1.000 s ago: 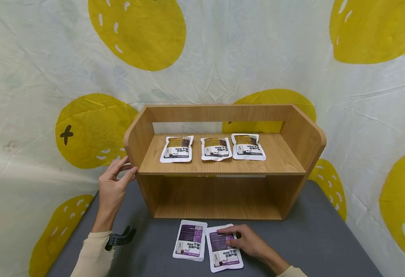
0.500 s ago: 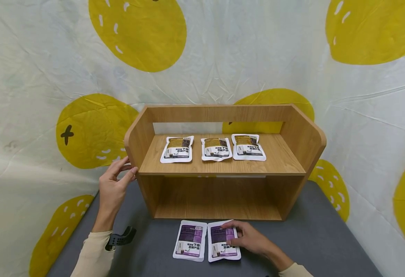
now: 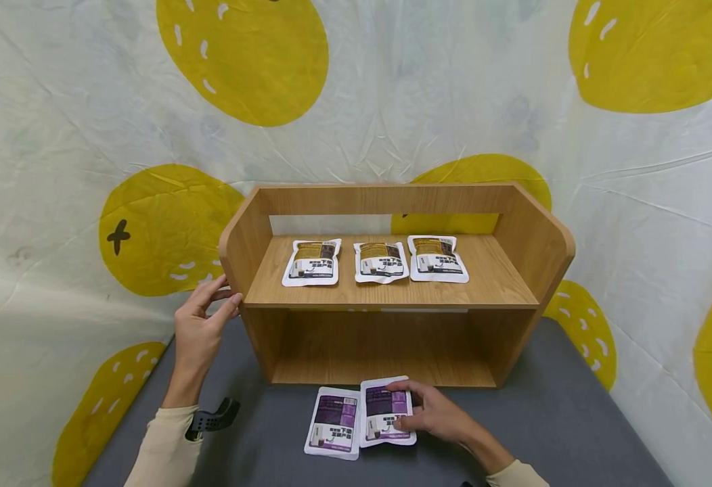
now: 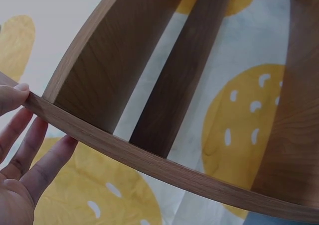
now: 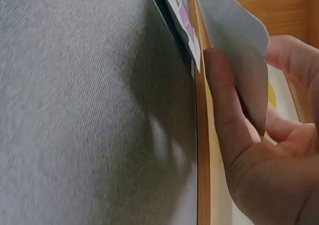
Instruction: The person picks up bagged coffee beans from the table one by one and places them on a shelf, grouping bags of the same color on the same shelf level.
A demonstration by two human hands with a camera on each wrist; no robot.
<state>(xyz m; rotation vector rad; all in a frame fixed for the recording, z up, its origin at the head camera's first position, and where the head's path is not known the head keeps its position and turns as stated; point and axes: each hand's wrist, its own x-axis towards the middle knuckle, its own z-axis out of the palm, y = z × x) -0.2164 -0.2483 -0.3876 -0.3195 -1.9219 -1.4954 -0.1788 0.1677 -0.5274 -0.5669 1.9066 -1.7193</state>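
My right hand (image 3: 438, 416) pinches a white flat pouch with a purple label (image 3: 386, 412) by its right edge. In the right wrist view the held pouch's plain grey back (image 5: 239, 41) is tilted up off the table, between thumb and fingers. A second purple-labelled pouch (image 3: 333, 423) lies on the table just left of it, their edges overlapping or close. My left hand (image 3: 200, 331) holds the left side panel of a two-tier wooden shelf (image 3: 392, 297); in the left wrist view thumb and fingertips (image 4: 70, 141) grip the panel's edge (image 4: 124, 148).
On the upper tier lie a left brown-labelled pouch (image 3: 312, 264), a middle one (image 3: 381, 262) and a right one (image 3: 437, 259). The lower tier (image 3: 386, 348) opens toward the front. Behind the grey table (image 3: 551, 419) hangs a fruit-patterned curtain (image 3: 429, 88).
My right hand has moved the right purple-labelled pouch forward and slightly left, straightening it and then lifting it toward the shelf's front. The left hand stays on the side panel.
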